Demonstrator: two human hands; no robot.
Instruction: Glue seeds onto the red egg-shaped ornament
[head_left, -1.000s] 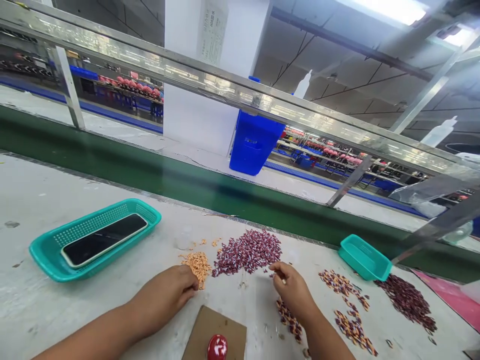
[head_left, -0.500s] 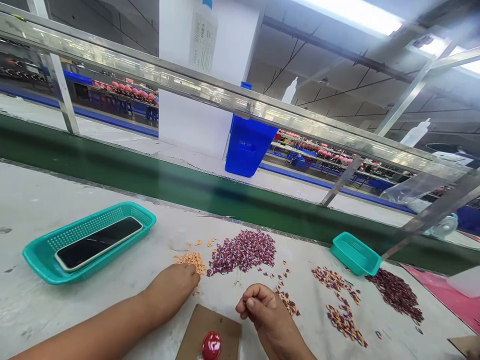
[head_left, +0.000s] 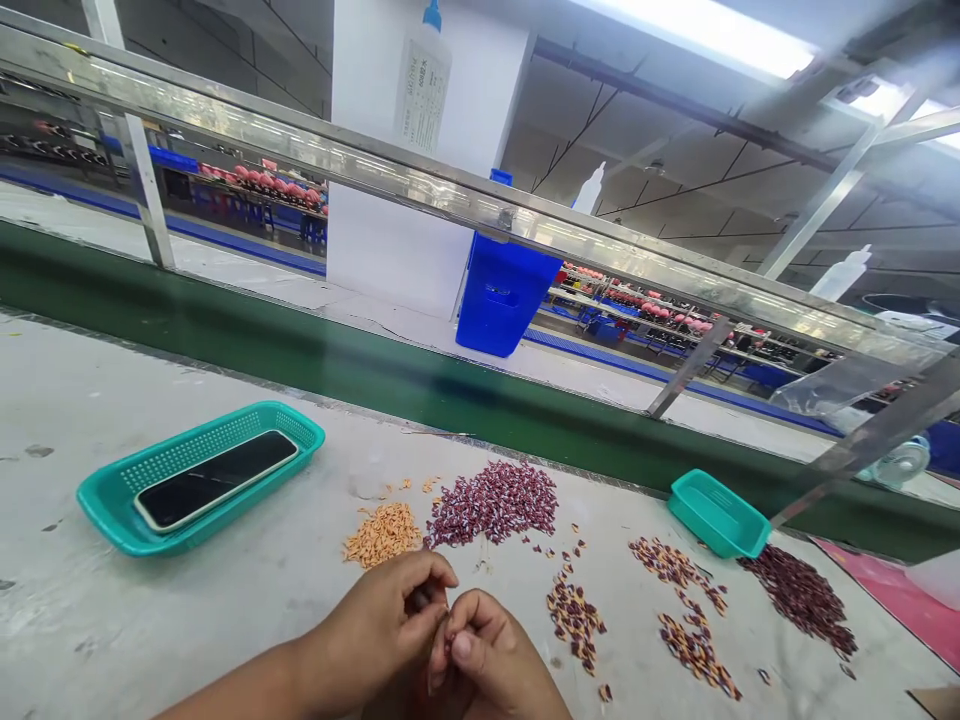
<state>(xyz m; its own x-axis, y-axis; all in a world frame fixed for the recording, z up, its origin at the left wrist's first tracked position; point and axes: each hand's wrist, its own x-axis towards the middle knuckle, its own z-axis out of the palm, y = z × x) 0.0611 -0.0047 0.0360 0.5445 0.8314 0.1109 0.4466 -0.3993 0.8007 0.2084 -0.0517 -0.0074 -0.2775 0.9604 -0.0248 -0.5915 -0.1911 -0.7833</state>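
My left hand [head_left: 379, 620] and my right hand [head_left: 499, 655] meet at the front of the table, fingertips touching. The right thumb and forefinger pinch a small dark red piece [head_left: 451, 636], mostly covered by the fingers. The left fingers are closed in a pinch too; what they hold is too small and hidden to make out. Just beyond the left hand lies a pile of small orange pieces [head_left: 382, 535]. Beside it is a larger heap of small dark red and white pieces [head_left: 495, 502]. The cardboard and shiny red round object are hidden behind my hands.
A green basket [head_left: 112, 540] holding a phone [head_left: 217, 480] stands at left. To the right lie orange-and-dark-red pieces [head_left: 576, 620], a green tray [head_left: 720, 515] and a dark red pile [head_left: 802, 600]. A metal rail [head_left: 420, 185] with a blue bin [head_left: 506, 300] runs behind.
My left hand has left the orange pile and come right and toward me, to meet my right hand. My right hand has shifted slightly left and down. The view has moved slightly.
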